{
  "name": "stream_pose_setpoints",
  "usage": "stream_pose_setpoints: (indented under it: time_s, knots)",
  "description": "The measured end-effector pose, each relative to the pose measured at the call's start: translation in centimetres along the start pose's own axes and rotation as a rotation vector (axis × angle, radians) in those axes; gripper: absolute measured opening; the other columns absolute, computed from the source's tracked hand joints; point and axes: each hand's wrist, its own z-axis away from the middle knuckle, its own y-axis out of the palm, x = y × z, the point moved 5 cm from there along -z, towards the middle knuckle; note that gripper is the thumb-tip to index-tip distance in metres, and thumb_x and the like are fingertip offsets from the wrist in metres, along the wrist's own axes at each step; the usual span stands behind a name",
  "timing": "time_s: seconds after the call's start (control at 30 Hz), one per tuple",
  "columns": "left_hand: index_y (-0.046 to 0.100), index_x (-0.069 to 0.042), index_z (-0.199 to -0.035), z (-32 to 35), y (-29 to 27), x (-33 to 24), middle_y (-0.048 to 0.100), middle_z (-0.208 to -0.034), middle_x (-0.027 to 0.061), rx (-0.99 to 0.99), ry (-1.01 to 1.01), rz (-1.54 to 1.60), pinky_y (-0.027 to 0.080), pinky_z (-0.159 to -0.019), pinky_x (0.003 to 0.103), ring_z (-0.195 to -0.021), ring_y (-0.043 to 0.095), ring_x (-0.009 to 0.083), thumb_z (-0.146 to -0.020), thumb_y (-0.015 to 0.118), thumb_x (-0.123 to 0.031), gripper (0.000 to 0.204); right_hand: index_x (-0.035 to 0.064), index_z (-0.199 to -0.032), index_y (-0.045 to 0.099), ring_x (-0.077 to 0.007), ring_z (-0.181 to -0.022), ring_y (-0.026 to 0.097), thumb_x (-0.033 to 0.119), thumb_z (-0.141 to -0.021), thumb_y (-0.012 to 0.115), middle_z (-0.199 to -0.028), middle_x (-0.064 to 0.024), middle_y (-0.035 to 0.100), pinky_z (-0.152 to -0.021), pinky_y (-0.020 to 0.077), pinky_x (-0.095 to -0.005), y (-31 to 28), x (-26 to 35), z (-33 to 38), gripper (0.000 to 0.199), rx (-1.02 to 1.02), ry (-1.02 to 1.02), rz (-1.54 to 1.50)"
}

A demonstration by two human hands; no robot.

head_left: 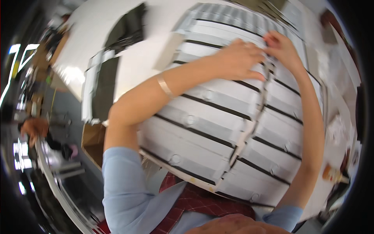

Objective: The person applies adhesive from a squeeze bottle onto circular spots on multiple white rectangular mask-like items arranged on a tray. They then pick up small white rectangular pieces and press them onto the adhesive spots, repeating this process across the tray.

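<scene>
A large grey-white panel with black stripes and round studs lies on a white table in front of me. A narrow pale strip runs down its middle from top to bottom. My left hand rests on the panel near the strip's upper end, fingers curled onto the strip's edge. A thin band sits on that wrist. My right hand pinches the strip's top end, just right of the left hand. Both forearms stretch across the panel.
A grey card piece lies left of the panel. Dark panels sit at the table's left side. An open cardboard box stands below them. Another person is at the far left. Clutter lines the right.
</scene>
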Motion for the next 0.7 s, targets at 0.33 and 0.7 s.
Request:
stream_pose_setpoints:
  time_s: [0.33,0.7]
  knots:
    - [0.07,0.001,-0.114,-2.6,2.9,1.4,0.066,-0.119,0.01,-0.088,-0.051,-0.106,0.042,-0.096,0.041,-0.118,0.052,0.0274,-0.091,0.054,-0.069,0.075,0.002,-0.092,0.062,-0.0047,-0.068,0.043,0.018,-0.1,0.064,-0.079,0.0042,0.053,-0.061,0.0357,-0.0224,-3.8,6.0,5.3,0.018,-0.107,-0.041,-0.003]
    - [0.067,0.0,-0.124,-3.8,2.3,2.4,0.067,-0.126,0.0191,0.048,-0.172,0.012,0.044,-0.105,0.045,-0.12,0.057,0.0367,-0.092,0.058,-0.063,0.071,0.0085,-0.07,0.035,-0.0065,-0.066,0.032,0.003,-0.09,0.066,-0.072,0.0043,0.036,-0.057,0.027,-0.0254,-12.1,4.6,28.9,0.038,-0.329,0.166,0.197]
